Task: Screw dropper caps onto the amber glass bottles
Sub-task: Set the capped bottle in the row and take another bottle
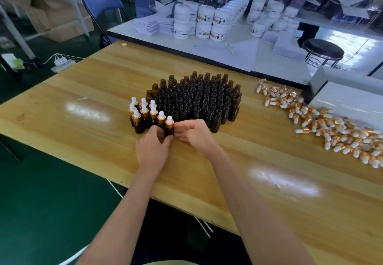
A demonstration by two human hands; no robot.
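Gripping a capped amber bottle [169, 131] at the near edge of the bottle cluster on the wooden table [83, 90].

The left hand [152, 148] curls its fingers round the bottle's body, which carries a white-bulbed dropper cap [169, 122]. The right hand [195, 134] sits just beside it with fingers curled; whether they pinch anything cannot be told. Other capped bottles [143, 111] stand on the left of the open bottles [199, 99], and loose caps [331, 128] lie heaped well to the right.
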